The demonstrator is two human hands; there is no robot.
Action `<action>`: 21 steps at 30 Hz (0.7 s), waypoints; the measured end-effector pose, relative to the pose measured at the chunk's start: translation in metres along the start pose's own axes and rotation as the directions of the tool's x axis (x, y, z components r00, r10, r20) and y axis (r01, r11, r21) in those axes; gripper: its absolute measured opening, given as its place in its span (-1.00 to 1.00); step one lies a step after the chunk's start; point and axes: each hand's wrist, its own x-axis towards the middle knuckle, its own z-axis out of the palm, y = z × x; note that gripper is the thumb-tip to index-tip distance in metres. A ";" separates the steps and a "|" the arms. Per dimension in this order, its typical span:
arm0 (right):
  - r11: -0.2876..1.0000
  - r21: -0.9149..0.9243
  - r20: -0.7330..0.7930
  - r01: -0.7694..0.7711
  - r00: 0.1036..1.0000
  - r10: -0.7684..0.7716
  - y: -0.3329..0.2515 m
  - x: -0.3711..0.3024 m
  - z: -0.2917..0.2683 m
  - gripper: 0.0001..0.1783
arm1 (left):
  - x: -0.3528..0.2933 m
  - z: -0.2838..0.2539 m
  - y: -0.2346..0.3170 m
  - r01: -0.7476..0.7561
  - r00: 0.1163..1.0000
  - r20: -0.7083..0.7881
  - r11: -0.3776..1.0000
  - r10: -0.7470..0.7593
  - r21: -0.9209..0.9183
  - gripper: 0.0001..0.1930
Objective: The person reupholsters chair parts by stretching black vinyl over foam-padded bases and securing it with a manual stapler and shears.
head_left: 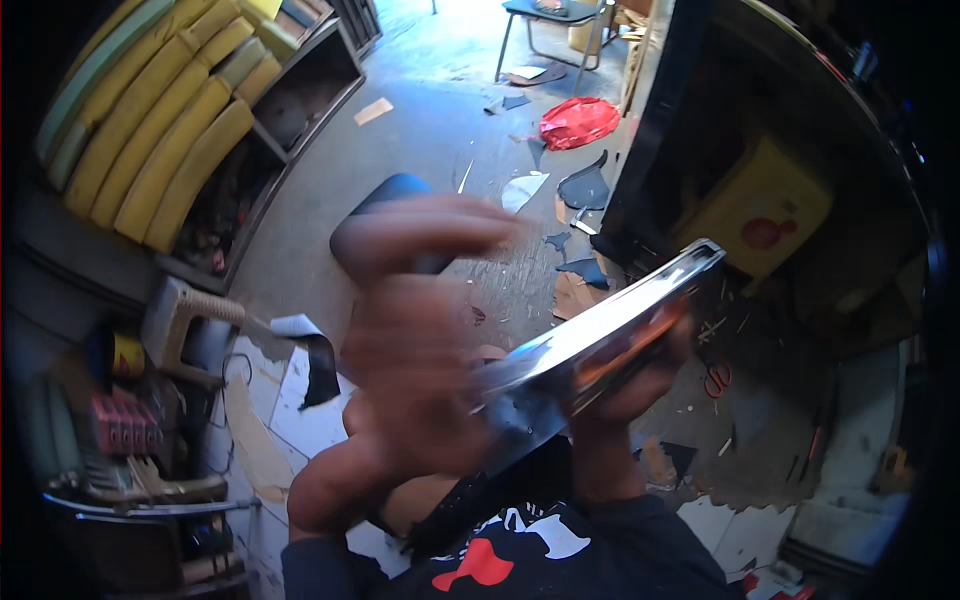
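Note:
My left hand (415, 370) is raised in front of me and badly smeared by motion. Its fingers point to the right, but whether they hold anything does not show. In my right hand (645, 385) is a flat, shiny object with a bright silvery edge (620, 305) and orange patches on its underside. It is tilted, its far end up to the right, and its kind cannot be made out. The near end reaches close to my left hand. Beyond the left hand, a dark rounded pad (350, 240) lies partly hidden on the floor.
Curved yellow foam pieces (160, 160) fill a rack at the left. Dark and pale scraps (583, 187) and a red plastic bag (580, 122) litter the floor. Red-handled scissors (717, 380) lie at the right. A chair (550, 15) stands far off.

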 end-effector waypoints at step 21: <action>-0.687 -0.658 -0.727 -0.307 0.499 0.472 -0.033 -0.029 0.034 -0.56 | -0.170 -0.064 -0.036 0.525 0.508 0.107 0.406 -0.855 0.748 -0.19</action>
